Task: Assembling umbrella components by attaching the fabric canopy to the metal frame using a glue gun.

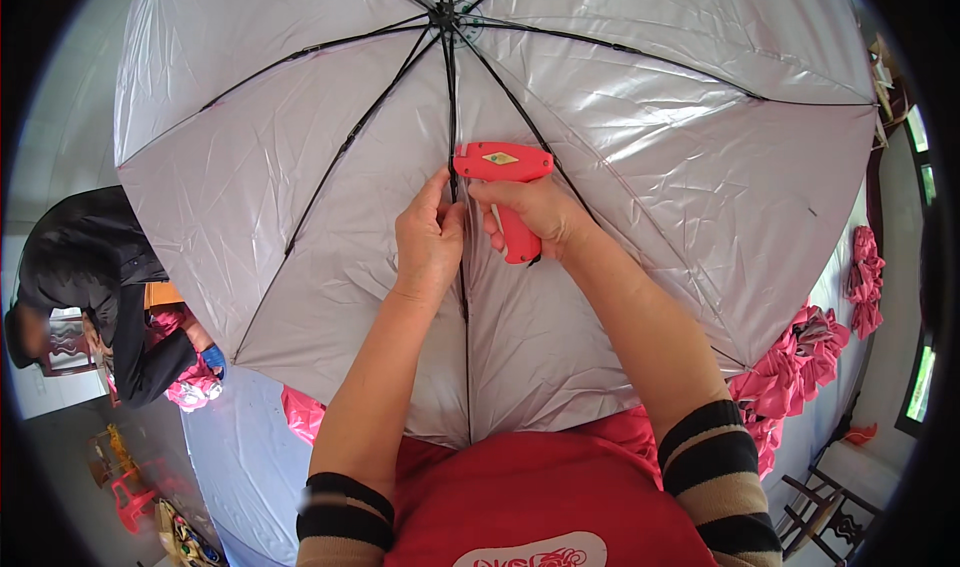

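Note:
An opened umbrella lies spread before me with its silvery inner canopy (560,342) facing up. Thin black ribs run out from the hub (441,15) at the top of the view. My right hand (545,209) is closed round the handle of a red tagging gun (500,161), whose front end meets the middle rib. Just below that spot, my left hand (428,242) pinches the umbrella rib (464,292) between thumb and fingers. Its fingertips are close to the gun's tip, and the exact contact there is partly hidden.
Bunched pink fabric (795,367) lies past the canopy's right edge. A blue covered surface (250,457) shows at lower left. Another person in dark clothes (85,247) bends over at the left. A red plastic stool (132,505) and a dark chair (825,512) stand farther out.

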A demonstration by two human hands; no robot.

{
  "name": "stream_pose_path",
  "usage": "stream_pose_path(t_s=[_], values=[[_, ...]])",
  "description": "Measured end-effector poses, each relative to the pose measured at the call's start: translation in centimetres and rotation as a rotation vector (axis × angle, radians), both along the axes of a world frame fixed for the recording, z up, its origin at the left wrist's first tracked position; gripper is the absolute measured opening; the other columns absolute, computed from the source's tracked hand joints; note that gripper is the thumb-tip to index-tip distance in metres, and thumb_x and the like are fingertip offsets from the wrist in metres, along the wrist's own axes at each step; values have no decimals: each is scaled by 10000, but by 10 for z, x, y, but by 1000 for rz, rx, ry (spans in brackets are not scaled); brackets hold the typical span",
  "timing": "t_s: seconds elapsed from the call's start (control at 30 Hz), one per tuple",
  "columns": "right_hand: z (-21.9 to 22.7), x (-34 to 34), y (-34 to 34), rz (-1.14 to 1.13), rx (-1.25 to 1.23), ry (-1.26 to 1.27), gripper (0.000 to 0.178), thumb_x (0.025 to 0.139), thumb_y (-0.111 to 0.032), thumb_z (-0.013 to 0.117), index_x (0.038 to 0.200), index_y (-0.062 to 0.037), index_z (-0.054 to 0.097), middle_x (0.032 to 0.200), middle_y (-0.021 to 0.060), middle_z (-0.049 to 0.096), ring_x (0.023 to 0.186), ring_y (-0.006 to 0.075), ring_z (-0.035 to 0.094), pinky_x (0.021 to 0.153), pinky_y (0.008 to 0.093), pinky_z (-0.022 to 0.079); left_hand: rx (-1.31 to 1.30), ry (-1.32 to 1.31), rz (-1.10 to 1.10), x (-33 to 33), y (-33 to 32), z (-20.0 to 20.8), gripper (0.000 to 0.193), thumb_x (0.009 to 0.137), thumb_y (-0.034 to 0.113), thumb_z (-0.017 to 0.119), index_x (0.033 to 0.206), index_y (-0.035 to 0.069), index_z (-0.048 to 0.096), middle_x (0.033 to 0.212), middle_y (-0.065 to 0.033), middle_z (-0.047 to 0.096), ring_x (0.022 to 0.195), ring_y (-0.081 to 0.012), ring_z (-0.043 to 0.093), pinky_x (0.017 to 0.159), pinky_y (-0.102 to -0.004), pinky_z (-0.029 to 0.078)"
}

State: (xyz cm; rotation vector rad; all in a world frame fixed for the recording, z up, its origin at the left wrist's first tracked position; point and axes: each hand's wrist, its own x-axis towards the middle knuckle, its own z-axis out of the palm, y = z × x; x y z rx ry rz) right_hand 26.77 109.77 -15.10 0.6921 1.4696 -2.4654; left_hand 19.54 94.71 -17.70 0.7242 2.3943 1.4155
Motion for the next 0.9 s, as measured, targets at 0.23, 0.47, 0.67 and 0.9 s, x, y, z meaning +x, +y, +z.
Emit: stream_pose_path(t_s=[0.23,0.47,0.67,0.9], values=[[-1,20,3,-159,-302,52,270,871,-276,626,935,-14,607,820,155,651,769,314,675,687,432,566,-182,240,-10,21,-20,2,282,847,53,598,1113,-16,534,806,-190,647,724,-325,647,655,-404,505],[-3,130,-98,-189,-500,-148,255,897,-237,600,945,12,578,837,161,643,792,330,674,715,440,564,-762,273,-160,67,-56,2,224,910,198,513,958,-20,499,810,-260,634,722,-439,622,655,-503,504],[-16,148,-130,-183,-456,-208,243,888,-215,617,970,8,565,846,156,641,801,316,674,700,427,565,-471,71,-5,79,-76,1,162,887,121,576,905,-33,531,755,-184,637,628,-307,641,578,-403,526],[-9,131,-113,-221,-537,-128,225,885,-217,612,948,-3,578,834,154,641,758,314,674,692,420,567,32,-585,146,80,-89,20,63,846,18,635,870,-28,599,775,-55,616,643,-110,599,578,-235,501]])
